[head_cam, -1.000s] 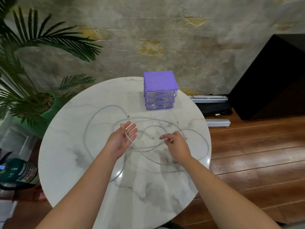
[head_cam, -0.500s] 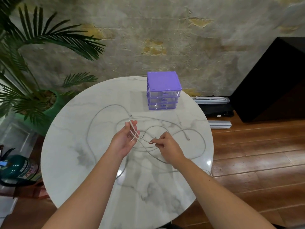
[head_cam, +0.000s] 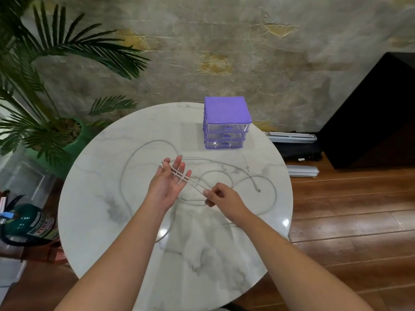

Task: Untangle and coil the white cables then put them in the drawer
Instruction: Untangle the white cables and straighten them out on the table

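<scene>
Hands (head_cam: 166, 187) w/ thin white cables (head_cam: 179, 175)

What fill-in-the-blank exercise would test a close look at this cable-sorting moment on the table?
1. The purple plastic drawer unit has ____ clear drawers, all shut.
2. The white cable strands lie across the straight fingers of the ____ hand.
3. The right hand ____ the strands between its fingers.
4. The round tabletop is patterned like white ____.

Missing words: three; left; pinches; marble.
</scene>
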`<action>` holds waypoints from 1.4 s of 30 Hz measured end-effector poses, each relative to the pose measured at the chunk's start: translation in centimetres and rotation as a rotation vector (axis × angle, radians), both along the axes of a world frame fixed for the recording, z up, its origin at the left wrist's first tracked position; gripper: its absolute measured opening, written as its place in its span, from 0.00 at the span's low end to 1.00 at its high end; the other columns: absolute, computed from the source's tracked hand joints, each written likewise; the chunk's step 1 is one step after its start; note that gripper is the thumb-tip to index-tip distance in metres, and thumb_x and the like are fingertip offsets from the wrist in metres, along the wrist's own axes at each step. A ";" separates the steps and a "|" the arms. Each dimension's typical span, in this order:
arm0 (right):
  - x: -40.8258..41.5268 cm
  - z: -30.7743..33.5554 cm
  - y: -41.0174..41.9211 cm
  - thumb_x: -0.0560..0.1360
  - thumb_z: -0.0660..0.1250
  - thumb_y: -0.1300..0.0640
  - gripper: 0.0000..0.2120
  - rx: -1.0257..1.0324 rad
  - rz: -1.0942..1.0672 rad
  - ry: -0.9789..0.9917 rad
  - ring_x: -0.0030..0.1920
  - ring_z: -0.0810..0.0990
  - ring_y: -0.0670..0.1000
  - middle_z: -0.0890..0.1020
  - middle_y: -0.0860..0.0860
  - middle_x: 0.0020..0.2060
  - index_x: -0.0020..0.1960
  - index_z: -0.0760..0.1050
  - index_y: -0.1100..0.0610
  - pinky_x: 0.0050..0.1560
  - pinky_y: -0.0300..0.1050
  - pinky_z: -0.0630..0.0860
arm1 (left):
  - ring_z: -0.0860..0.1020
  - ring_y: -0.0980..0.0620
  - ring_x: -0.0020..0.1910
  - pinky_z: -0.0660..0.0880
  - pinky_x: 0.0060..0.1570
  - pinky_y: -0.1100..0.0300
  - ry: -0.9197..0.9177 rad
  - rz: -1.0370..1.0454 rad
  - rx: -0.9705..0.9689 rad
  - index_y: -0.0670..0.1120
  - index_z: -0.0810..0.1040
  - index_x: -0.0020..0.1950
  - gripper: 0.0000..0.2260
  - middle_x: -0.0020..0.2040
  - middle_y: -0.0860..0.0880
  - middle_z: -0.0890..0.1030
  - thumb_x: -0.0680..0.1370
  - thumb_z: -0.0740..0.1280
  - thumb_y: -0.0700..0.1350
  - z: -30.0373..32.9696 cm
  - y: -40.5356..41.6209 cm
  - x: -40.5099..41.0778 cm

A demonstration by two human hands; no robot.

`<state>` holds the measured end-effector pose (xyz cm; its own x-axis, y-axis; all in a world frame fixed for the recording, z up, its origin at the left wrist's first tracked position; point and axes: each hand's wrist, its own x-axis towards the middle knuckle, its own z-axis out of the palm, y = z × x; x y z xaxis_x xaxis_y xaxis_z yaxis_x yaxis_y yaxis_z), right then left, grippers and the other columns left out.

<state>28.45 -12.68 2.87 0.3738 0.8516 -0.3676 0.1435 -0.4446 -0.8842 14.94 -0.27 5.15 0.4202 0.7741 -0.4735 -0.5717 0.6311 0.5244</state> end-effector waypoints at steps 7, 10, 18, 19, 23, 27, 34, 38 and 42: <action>0.6 1.7 -0.1 0.71 0.61 0.29 0.27 -0.118 0.073 -0.225 0.23 0.73 0.51 0.77 0.51 0.24 0.32 0.63 0.52 0.34 0.46 0.71 | 0.62 0.55 0.25 0.73 0.34 0.63 -0.018 0.197 -0.115 0.47 0.71 0.49 0.10 0.30 0.52 0.65 0.85 0.53 0.45 -1.1 1.2 -0.1; 1.6 1.8 -0.3 0.72 0.57 0.27 0.29 -0.166 0.099 -0.458 0.27 0.73 0.49 0.73 0.48 0.26 0.34 0.62 0.53 0.36 0.45 0.70 | 0.59 0.56 0.22 0.63 0.29 0.66 -0.019 0.254 -0.153 0.47 0.72 0.48 0.11 0.27 0.53 0.61 0.84 0.56 0.51 -1.2 2.4 -0.8; 5.4 1.8 -1.5 0.70 0.54 0.24 0.31 -0.278 0.062 -0.673 0.30 0.71 0.49 0.69 0.47 0.26 0.33 0.61 0.53 0.31 0.45 0.65 | 0.59 0.55 0.22 0.65 0.32 0.66 0.004 0.386 -0.144 0.47 0.70 0.41 0.14 0.24 0.53 0.61 0.85 0.56 0.50 -1.0 4.3 -3.4; 5.5 1.6 -1.7 0.71 0.53 0.24 0.31 -0.289 0.068 -0.675 0.29 0.70 0.48 0.69 0.46 0.26 0.34 0.61 0.53 0.30 0.44 0.64 | 0.60 0.55 0.22 0.68 0.33 0.65 -0.027 0.394 -0.147 0.47 0.69 0.40 0.15 0.25 0.53 0.62 0.85 0.55 0.50 -1.0 4.3 -3.6; 5.4 0.0 -2.4 0.76 0.54 0.30 0.22 -0.249 0.101 -0.545 0.30 0.70 0.46 0.71 0.45 0.28 0.45 0.70 0.48 0.33 0.43 0.65 | 0.66 0.56 0.24 0.76 0.44 0.58 -0.047 0.406 -0.125 0.48 0.66 0.41 0.14 0.28 0.52 0.68 0.85 0.53 0.51 -1.0 4.0 -4.1; 6.0 -0.8 -3.7 0.78 0.54 0.34 0.23 -0.292 0.116 -0.454 0.32 0.73 0.48 0.74 0.45 0.30 0.44 0.77 0.50 0.38 0.45 0.71 | 0.69 0.56 0.27 0.78 0.45 0.57 0.001 0.434 -0.108 0.48 0.67 0.42 0.14 0.31 0.52 0.72 0.84 0.54 0.53 -1.4 4.4 -5.4; 5.8 -1.0 -4.0 0.82 0.53 0.46 0.21 -0.250 -0.013 -0.234 0.51 0.78 0.58 0.81 0.57 0.50 0.44 0.76 0.59 0.52 0.51 0.72 | 0.57 0.58 0.23 0.57 0.23 0.66 0.406 0.325 0.088 0.48 0.66 0.42 0.13 0.31 0.53 0.59 0.84 0.54 0.49 -0.9 4.2 -5.6; 4.9 0.3 -1.9 0.82 0.56 0.49 0.17 -0.165 -0.023 -0.211 0.47 0.76 0.57 0.79 0.52 0.42 0.38 0.72 0.54 0.47 0.48 0.69 | 0.61 0.56 0.26 0.59 0.28 0.62 0.803 0.012 0.417 0.50 0.67 0.38 0.13 0.30 0.53 0.63 0.82 0.59 0.51 1.0 2.4 -3.1; 3.4 1.5 0.4 0.81 0.58 0.51 0.16 -0.078 0.022 -0.198 0.36 0.70 0.47 0.72 0.46 0.33 0.35 0.71 0.52 0.40 0.44 0.65 | 0.74 0.57 0.38 0.70 0.39 0.64 0.958 -0.387 0.706 0.47 0.80 0.48 0.06 0.41 0.50 0.79 0.79 0.67 0.48 0.9 -0.4 -0.1</action>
